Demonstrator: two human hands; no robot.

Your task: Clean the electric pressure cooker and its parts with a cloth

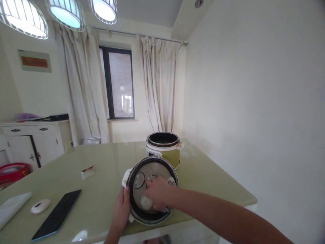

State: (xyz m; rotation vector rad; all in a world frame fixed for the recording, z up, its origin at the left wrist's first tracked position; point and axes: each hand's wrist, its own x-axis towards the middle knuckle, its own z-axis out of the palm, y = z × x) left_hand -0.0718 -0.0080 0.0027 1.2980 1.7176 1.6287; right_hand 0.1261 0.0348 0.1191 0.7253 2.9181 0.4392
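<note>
A round pressure cooker lid (152, 166) is tilted at the near edge of the table, its metal inner face toward me. My left hand (123, 206) grips the lid's left rim by the white handle, thumb on the edge. My right hand (158, 191) is inside the lid, its fingers closed on a whitish, dark-patterned cloth (146, 202) pressed against the metal. Part of the cloth is hidden under the hand. Behind the lid stands the open pressure cooker (170, 156), with a dark inner pot.
The glossy green table (109, 162) carries a black phone (58, 214), a small white oval object (40, 205), a white flat object (12, 207) and a small packet (87, 172) on the left. A wall (241, 101) rises at the right.
</note>
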